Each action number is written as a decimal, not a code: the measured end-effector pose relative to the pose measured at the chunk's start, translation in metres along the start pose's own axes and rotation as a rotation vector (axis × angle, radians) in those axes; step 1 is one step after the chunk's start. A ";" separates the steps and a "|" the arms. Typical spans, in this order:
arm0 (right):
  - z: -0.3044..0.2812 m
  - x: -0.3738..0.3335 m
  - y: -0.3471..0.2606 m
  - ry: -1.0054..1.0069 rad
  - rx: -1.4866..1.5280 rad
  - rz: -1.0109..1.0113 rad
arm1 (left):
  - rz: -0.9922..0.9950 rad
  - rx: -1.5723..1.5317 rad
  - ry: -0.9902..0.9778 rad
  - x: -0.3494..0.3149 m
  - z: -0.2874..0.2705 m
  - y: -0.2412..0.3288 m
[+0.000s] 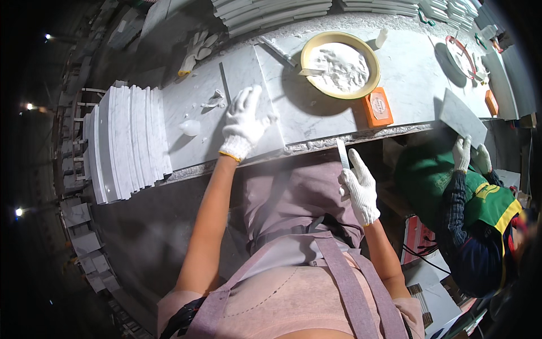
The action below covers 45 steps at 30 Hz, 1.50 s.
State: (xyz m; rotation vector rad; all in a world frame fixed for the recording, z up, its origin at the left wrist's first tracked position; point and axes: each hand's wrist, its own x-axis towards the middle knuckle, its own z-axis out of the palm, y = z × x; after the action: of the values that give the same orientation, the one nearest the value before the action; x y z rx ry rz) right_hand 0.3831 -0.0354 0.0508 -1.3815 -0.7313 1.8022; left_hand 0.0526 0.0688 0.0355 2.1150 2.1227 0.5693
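My left hand (244, 121), in a white knit glove, lies palm down on a pale grey-veined marble slab (192, 150), its fingers stretched and holding nothing. Beside its fingertips is a thin dark strip (225, 82). A crumpled white scrap (213, 99) and a small translucent white lump (191, 127) rest on the slab to its left. My right hand (360, 191), gloved alike, is raised just in front of the table edge. It grips a flat, narrow metal scraper (342, 153), blade pointing away from me; its handle is hidden in the fingers.
A yellow-rimmed bowl (375, 56) holds white paste and a spatula (312, 72). Nearby stand an orange box (377, 107) and a small white bottle (381, 38). Stacked slabs (127, 141) stand at left, loose gloves (197, 52) behind. At right, a co-worker in green (426, 169) holds a tile (463, 117).
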 end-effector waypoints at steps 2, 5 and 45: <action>0.006 0.006 -0.005 -0.024 -0.021 -0.047 | 0.176 0.072 0.076 -0.015 0.017 -0.008; 0.013 0.008 -0.014 -0.039 -0.073 -0.102 | 0.254 0.126 0.105 -0.015 0.030 -0.015; 0.081 0.133 -0.047 -0.297 -0.514 -0.311 | 0.347 0.302 0.061 -0.046 -0.002 -0.011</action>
State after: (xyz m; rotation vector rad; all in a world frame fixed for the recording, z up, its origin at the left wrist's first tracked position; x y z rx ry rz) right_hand 0.2951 0.1008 0.0370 -1.2222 -1.5616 1.6458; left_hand 0.0434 0.0236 0.0245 2.6929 1.9881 0.3608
